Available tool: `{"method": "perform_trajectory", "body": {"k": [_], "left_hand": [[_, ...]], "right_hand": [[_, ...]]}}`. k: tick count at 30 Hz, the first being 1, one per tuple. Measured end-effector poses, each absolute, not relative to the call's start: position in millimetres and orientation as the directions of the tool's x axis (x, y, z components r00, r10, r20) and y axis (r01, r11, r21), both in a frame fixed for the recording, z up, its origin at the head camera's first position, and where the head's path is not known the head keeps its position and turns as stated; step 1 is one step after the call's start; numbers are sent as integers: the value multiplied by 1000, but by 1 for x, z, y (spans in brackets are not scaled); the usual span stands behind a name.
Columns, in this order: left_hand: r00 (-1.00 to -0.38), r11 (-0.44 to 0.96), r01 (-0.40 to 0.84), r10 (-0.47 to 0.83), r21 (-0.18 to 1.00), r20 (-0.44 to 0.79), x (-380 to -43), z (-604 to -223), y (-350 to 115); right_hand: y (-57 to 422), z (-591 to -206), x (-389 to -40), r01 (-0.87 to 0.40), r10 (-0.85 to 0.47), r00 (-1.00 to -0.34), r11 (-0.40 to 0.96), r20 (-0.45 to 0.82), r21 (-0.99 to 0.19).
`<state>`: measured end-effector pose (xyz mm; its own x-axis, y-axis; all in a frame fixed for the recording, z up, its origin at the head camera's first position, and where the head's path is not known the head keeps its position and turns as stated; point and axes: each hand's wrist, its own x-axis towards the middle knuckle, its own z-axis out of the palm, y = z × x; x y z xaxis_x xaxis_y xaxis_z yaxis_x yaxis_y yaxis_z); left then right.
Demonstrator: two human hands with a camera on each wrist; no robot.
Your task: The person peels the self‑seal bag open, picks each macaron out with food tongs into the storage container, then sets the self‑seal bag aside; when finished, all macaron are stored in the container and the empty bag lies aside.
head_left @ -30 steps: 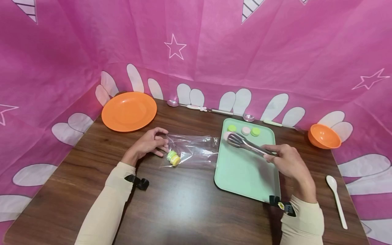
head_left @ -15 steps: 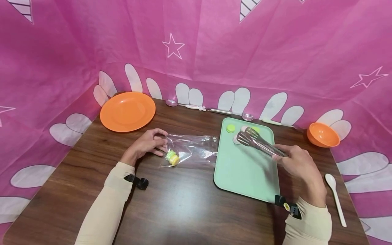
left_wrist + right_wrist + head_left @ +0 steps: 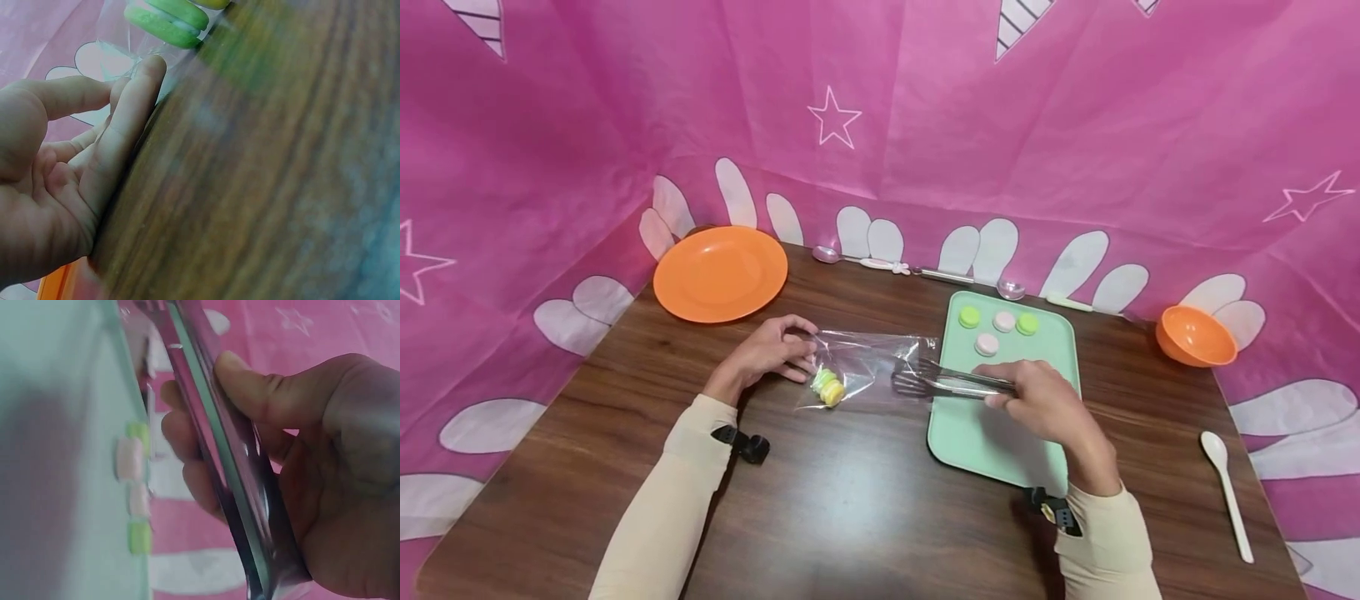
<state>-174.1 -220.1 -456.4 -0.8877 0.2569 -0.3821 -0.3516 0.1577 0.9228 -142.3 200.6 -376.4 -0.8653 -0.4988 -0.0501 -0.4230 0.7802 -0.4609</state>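
The right hand (image 3: 1045, 404) grips the tongs (image 3: 951, 383), whose empty tips sit at the plastic bag (image 3: 868, 367) mouth. The left hand (image 3: 767, 354) pinches the bag's edge beside the macarons (image 3: 827, 387); if those fingers slip, the tips could drag the film shut.

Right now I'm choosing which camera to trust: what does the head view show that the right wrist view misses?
Only the head view shows the left hand holding the clear bag, the macarons inside, the orange plate and orange bowl. Only the right wrist view shows the fingers curled round the tongs up close. Both show the right hand, tongs, green tray and its four macarons.
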Motion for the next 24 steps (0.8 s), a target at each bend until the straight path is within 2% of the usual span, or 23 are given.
{"method": "perform_trajectory", "body": {"k": [11,24], "left_hand": [[-888,162,-332,277,929,-366,-175,-458,-221],[-887,176,-322,287,930,-362,-173,-458,-223]], "right_hand": [[150,-398,-132,-523,-604,-797,698,-9,-488],[120,-402,-118,-484,-532,-846,782,-17,-394]]}}
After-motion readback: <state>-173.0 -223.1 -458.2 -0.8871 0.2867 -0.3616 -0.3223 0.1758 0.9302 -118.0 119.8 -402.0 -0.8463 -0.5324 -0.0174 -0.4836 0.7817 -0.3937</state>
